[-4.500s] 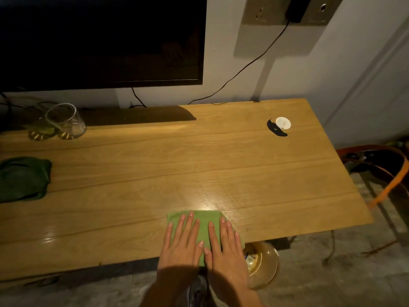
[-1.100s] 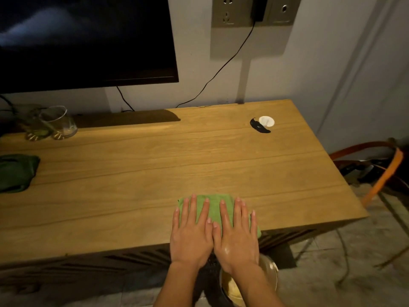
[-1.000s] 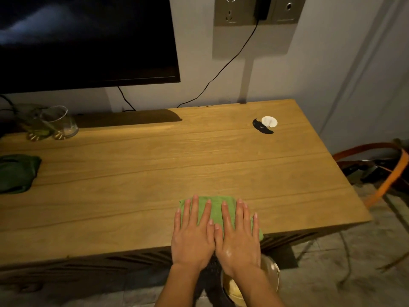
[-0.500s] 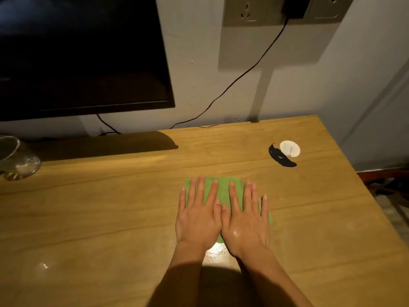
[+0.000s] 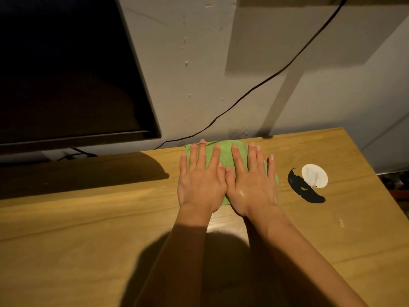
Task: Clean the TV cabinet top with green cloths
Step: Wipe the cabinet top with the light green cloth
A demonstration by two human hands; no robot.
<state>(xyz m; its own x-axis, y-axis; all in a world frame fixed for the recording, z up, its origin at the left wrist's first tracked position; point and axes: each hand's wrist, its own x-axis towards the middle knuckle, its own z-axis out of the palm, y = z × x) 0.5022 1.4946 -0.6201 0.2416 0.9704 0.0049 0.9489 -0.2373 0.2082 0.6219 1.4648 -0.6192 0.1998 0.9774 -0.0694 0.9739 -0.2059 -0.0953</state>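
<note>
A light green cloth (image 5: 226, 153) lies flat on the wooden TV cabinet top (image 5: 84, 240), at its back edge by the wall. My left hand (image 5: 200, 182) and my right hand (image 5: 252, 185) press down on it side by side, palms flat and fingers spread. The hands cover most of the cloth; only its far edge, a strip between the fingers and a corner at the right show. The dark green cloth from the earlier frames is out of view.
The black TV screen (image 5: 66, 74) hangs at the left over the cabinet. A black cable (image 5: 254, 87) runs down the wall to the cabinet. A white round disc (image 5: 314, 175) and a black curved piece (image 5: 305, 191) lie right of my hands.
Both hands have slid the light green cloth from the front edge across the top to the back edge at the wall. The view has moved in closer.
</note>
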